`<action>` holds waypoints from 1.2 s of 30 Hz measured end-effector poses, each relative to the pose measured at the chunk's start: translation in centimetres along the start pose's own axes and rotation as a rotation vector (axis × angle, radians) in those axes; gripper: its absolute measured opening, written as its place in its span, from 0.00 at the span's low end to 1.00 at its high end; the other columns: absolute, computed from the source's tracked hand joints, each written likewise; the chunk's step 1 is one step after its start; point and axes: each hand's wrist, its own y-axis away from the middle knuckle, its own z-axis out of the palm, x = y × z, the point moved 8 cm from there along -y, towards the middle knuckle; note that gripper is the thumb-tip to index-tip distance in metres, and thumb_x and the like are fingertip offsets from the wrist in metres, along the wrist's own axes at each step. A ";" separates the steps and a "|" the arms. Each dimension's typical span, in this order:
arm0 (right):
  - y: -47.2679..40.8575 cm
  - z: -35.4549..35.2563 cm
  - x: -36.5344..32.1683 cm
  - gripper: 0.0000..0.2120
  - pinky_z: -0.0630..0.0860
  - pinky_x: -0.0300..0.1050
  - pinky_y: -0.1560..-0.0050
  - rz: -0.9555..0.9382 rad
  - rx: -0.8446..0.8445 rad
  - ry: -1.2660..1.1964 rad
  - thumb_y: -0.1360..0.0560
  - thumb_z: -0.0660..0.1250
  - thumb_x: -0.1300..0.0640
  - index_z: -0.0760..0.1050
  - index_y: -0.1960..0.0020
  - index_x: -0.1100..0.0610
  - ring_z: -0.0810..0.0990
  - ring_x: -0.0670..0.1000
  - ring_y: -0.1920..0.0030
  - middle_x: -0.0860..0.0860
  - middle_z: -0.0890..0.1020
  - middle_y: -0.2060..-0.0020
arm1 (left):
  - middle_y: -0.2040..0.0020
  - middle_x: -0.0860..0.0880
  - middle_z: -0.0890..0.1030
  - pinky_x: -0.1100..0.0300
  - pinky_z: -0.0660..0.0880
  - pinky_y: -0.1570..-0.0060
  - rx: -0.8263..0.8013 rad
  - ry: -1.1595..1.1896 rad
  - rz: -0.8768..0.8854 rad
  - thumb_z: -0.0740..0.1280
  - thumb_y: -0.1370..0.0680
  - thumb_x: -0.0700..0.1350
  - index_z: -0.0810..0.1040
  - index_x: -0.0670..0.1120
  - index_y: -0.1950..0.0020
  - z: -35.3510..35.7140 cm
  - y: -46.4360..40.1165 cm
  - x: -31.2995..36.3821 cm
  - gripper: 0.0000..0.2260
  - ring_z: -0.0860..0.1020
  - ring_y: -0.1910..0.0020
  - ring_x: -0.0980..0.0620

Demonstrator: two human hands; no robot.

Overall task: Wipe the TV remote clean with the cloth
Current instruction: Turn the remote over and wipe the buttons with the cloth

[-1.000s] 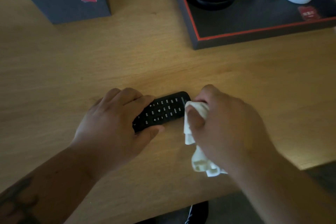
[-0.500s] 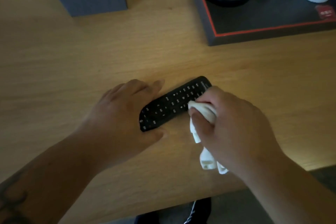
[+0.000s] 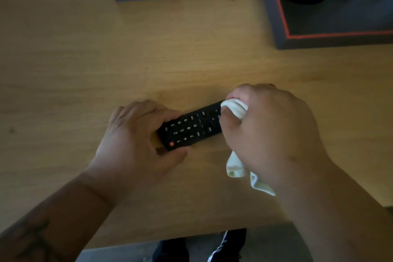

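With the left hand (image 3: 136, 142) pinching the TV remote's (image 3: 191, 127) near end on the wooden table (image 3: 85, 59) and the right hand (image 3: 270, 132) fisted around the white cloth (image 3: 235, 107), hard rubbing could press buttons or skid the remote loose

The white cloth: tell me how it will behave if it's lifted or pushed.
Probably floppy: the white cloth bunches in the right hand and its loose ends droop to the table. Likely light. Pushed, it should crumple, not slide like the remote.

The left hand (image 3: 136, 140) now grips the remote (image 3: 191, 127) again, and the cloth (image 3: 235, 107) has slid to its right end.
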 end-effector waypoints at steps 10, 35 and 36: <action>-0.1 1.1 -4.3 0.07 0.67 0.39 0.71 -0.230 -0.160 0.130 0.28 0.63 0.47 0.79 0.57 0.46 0.72 0.44 0.70 0.45 0.76 0.68 | 0.47 0.54 0.79 0.57 0.65 0.41 0.012 -0.017 0.028 0.69 0.33 0.65 0.80 0.52 0.39 0.4 0.2 -0.4 0.28 0.75 0.46 0.53; 0.4 2.2 -8.1 0.04 0.63 0.40 0.72 -0.423 -0.230 0.163 0.30 0.67 0.47 0.79 0.58 0.46 0.74 0.47 0.68 0.45 0.76 0.67 | 0.56 0.52 0.79 0.51 0.70 0.51 0.083 -0.029 0.042 0.66 0.35 0.64 0.80 0.50 0.53 0.0 -0.1 -0.2 0.20 0.77 0.54 0.46; 0.4 2.4 -8.0 0.04 0.64 0.40 0.72 -0.416 -0.228 0.176 0.30 0.67 0.48 0.79 0.58 0.46 0.74 0.47 0.68 0.45 0.76 0.67 | 0.55 0.52 0.80 0.49 0.71 0.50 0.081 -0.030 0.044 0.66 0.35 0.64 0.81 0.50 0.52 0.0 -0.1 -0.2 0.21 0.78 0.53 0.46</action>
